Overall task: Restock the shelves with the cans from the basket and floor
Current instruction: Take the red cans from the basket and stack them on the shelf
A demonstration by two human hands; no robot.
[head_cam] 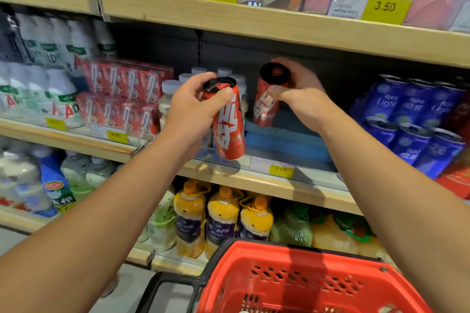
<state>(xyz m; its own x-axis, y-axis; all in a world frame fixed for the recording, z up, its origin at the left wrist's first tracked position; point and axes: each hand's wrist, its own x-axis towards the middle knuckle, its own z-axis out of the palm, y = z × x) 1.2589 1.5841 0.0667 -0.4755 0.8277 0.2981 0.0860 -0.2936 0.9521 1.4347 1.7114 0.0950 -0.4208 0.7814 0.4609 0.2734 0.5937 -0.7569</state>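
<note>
My left hand point(194, 107) grips a tall red can with white lettering point(229, 132) near its black top, tilted, in front of the middle shelf's edge point(229, 173). My right hand point(297, 91) holds a second red can point(265, 104) by its upper part, deeper inside the shelf bay, over a blue shelf liner point(284, 141). Whether that can stands on the liner or hangs just above it, I cannot tell. The red plastic basket point(292, 279) sits below at the bottom of the view; its inside is mostly out of frame.
White-capped bottles point(173, 94) stand left of the open bay and red cartons point(122, 99) further left. Blue cans point(412, 122) are stacked on the right. Orange and green juice bottles point(223, 216) fill the lower shelf. Price tags line the shelf edges.
</note>
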